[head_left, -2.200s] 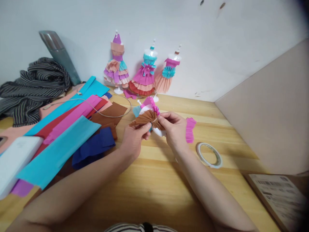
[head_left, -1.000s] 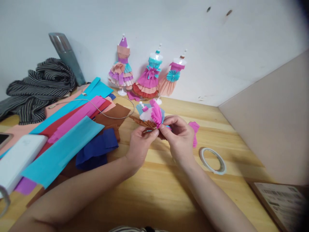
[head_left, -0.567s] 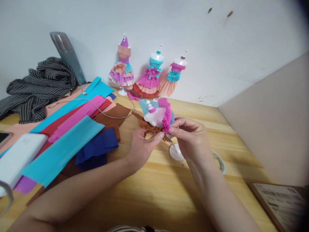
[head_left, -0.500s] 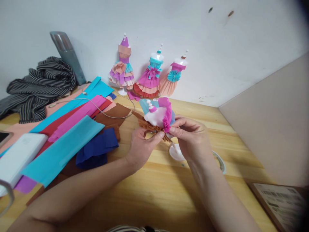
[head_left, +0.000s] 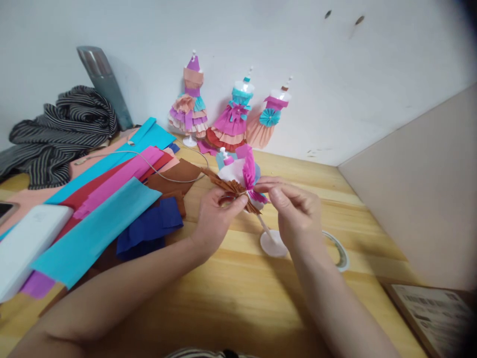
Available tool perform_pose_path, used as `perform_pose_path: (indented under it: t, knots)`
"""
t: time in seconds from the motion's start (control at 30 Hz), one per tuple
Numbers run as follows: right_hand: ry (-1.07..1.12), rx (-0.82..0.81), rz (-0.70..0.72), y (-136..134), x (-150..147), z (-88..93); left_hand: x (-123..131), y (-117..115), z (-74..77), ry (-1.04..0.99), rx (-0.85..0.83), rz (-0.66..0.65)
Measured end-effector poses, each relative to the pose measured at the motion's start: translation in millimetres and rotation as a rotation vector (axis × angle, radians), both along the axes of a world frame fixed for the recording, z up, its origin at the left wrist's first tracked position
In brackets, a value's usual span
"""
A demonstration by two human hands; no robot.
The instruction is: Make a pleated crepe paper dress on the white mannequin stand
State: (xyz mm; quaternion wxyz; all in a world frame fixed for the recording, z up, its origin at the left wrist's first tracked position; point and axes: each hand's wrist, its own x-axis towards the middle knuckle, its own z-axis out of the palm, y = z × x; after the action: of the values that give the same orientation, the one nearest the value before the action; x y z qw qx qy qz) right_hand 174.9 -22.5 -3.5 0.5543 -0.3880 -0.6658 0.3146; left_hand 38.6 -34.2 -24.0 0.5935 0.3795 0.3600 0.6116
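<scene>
A small white dress form (head_left: 233, 171) on a thin stem with a round white base (head_left: 274, 243) stands tilted to the left on the table. A ruffle of pink crepe paper (head_left: 249, 169) runs down its body and flares at the waist. Around that waist, gathered brown crepe paper (head_left: 231, 187) spreads to the left. My left hand (head_left: 216, 216) is closed on the brown crepe paper, its thumb pressed at the gathered part. Beside the pink paper is my right hand (head_left: 298, 206), fingers stretched out to its edge and thumb lifted away from it.
Three dressed miniature forms, one with a pink skirt (head_left: 231, 119), stand by the wall. Crepe paper strips (head_left: 100, 223), a white power bank (head_left: 33, 248), a cable, a striped cloth (head_left: 67, 129) and a bottle (head_left: 108, 89) lie left. A tape roll (head_left: 341, 251) and a cardboard box (head_left: 428, 308) are right.
My right thumb and fingers have come off the pink crepe paper they were pinching. The dress form has tipped further left, and its lower pink end now spreads out.
</scene>
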Motion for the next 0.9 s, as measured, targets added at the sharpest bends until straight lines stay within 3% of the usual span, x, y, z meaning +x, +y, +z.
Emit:
perform_pose_path:
  t: [0.2,0.37,0.47,0.8,0.9]
  knots:
    - [-0.287,0.307,-0.191,-4.6,-4.2,1.5,-0.4,3.1,-2.8,-0.070,-0.064,0.019]
    - [-0.464,0.508,-0.208,-3.4,-3.5,3.0,-1.1,3.6,-3.9,-0.059,-0.069,0.002]
    - [-0.540,0.539,-0.183,-1.6,-3.6,1.8,-2.6,3.7,-3.8,-0.019,-0.053,0.010]
    - [-0.303,0.568,-0.240,-10.0,-5.4,9.2,-8.2,1.2,8.0,0.257,0.123,0.074]
    - [-0.292,0.522,-0.227,-12.8,-5.5,12.6,-8.1,-0.3,10.6,0.253,0.134,0.030]
